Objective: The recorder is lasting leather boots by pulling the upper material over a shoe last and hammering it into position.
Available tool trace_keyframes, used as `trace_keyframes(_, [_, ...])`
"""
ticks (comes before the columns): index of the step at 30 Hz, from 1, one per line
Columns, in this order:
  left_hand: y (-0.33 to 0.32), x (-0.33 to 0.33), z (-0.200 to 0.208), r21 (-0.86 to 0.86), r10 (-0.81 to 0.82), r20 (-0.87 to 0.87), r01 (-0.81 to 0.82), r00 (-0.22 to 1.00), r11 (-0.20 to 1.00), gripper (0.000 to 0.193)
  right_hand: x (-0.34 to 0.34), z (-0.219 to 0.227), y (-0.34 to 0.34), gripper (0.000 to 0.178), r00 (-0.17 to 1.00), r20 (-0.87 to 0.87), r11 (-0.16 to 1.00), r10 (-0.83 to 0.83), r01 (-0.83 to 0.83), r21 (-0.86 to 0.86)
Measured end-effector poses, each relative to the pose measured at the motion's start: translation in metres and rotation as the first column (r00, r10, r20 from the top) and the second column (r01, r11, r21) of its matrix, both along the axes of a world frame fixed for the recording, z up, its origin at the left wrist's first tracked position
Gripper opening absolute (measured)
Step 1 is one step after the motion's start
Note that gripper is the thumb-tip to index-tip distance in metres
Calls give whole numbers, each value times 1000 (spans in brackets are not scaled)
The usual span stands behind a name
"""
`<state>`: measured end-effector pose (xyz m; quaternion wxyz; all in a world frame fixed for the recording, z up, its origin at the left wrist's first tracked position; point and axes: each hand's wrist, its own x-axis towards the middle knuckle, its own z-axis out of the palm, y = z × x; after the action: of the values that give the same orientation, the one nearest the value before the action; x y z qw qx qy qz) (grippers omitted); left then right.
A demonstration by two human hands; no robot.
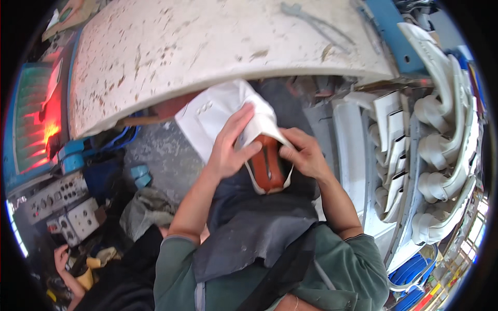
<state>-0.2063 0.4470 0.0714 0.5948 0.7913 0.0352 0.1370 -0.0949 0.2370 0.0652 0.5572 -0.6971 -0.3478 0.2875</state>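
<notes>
In my lap I have a white boot upper, its long shaft pointing away from me and spread to the left. A reddish-brown shoe last sits inside it, with its underside facing up and a dark slot along its middle. My left hand is closed on the upper from the left, with the thumb along the edge near the last. From the right, my right hand grips the upper's edge beside the last, thumb and fingers bent. Both hands touch the same boot upper.
Beyond my lap stands a worn white worktable with metal pincers on it. At right, a rack holds several white boots. A glowing red heater and control boxes are left. Another person's arm shows lower left.
</notes>
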Motion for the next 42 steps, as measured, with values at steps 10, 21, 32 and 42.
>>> trace_keyframes(10, [-27,-6,8,114,240,16,-240,971,964,73,191,46,85,45,552,804,900,-220,433,-51])
trace_keyframes(21, [-18,-8,8,190,221,58,-228,974,955,63,186,37,9,31,847,-12,834,-531,526,165])
trace_keyframes(32, [-24,-5,7,176,195,28,-197,980,964,66,113,28,-11,35,328,-795,716,-510,674,-181])
trace_keyframes(42, [-22,-5,9,193,143,16,-143,990,971,64,22,68,-40,43,553,-799,923,238,-385,9])
